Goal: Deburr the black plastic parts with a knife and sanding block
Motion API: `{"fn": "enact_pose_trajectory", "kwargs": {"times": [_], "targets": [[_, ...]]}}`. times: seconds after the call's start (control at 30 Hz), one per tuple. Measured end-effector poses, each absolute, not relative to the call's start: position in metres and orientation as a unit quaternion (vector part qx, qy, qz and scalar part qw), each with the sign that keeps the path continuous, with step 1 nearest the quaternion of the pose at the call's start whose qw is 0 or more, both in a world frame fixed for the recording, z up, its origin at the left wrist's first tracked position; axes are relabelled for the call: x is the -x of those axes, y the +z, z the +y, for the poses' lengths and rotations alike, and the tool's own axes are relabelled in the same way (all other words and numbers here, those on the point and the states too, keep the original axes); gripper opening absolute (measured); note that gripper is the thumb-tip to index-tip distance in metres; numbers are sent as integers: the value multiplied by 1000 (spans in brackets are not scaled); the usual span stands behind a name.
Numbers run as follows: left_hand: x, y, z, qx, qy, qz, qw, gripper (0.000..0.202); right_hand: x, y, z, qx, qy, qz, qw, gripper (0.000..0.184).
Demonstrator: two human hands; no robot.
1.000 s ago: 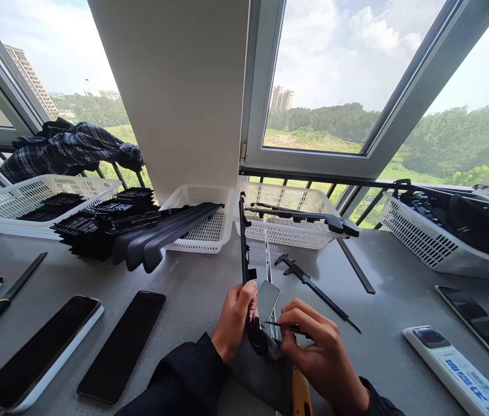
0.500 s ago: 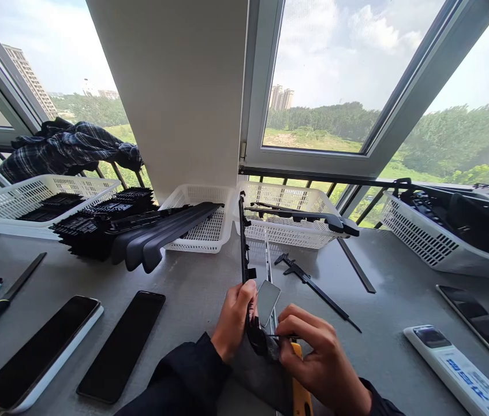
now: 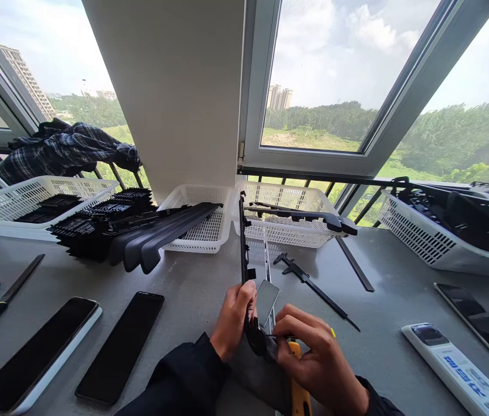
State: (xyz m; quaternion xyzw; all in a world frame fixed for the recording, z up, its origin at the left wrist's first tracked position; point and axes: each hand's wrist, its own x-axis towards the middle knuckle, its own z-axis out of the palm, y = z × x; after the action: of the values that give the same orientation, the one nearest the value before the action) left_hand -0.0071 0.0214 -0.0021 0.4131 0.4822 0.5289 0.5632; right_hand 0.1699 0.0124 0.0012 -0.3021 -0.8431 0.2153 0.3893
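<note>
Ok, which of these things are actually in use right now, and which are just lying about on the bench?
In hand:
- left hand holds the long black strip upright
- right hand works a thin tool at its lower end
- yellow-handled tool under the right hand

Lying about:
- black caliper
- phones
- white baskets
- plaid cloth

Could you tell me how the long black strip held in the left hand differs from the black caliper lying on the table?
The black strip stands on edge, gripped near its lower end by the left hand; the black caliper lies flat and untouched on the grey table. The strip runs nearly straight away from the camera toward the baskets, while the caliper lies diagonally. The strip looks longer. Both are slim and black.
</note>
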Motion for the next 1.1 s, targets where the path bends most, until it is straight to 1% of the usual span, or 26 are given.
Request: {"fn": "enact_pose_trajectory", "kwargs": {"times": [0.1, 0.3, 0.5, 0.7, 0.83, 0.97, 1.1], "targets": [[7, -1, 21, -415, 525, 478, 569, 58, -170, 1, 12, 298, 232, -844, 382, 23], [8, -2, 21, -367, 526, 418, 644, 44, -170, -1, 13, 310, 261, -823, 399, 21], [8, -9, 21, -342, 521, 369, 689, 41, -168, 4, 13, 318, 266, -811, 412, 21], [6, -7, 19, -342, 513, 373, 693, 46, -167, 7, 13, 312, 269, -802, 433, 22], [4, -4, 18, -344, 503, 388, 692, 55, -167, 6, 12, 311, 274, -803, 429, 21], [2, -3, 16, -355, 486, 398, 692, 63, -167, 7, 13, 309, 276, -794, 445, 21], [1, -1, 14, -378, 457, 410, 693, 68, -167, 8, 14, 281, 291, -807, 431, 20]]}}
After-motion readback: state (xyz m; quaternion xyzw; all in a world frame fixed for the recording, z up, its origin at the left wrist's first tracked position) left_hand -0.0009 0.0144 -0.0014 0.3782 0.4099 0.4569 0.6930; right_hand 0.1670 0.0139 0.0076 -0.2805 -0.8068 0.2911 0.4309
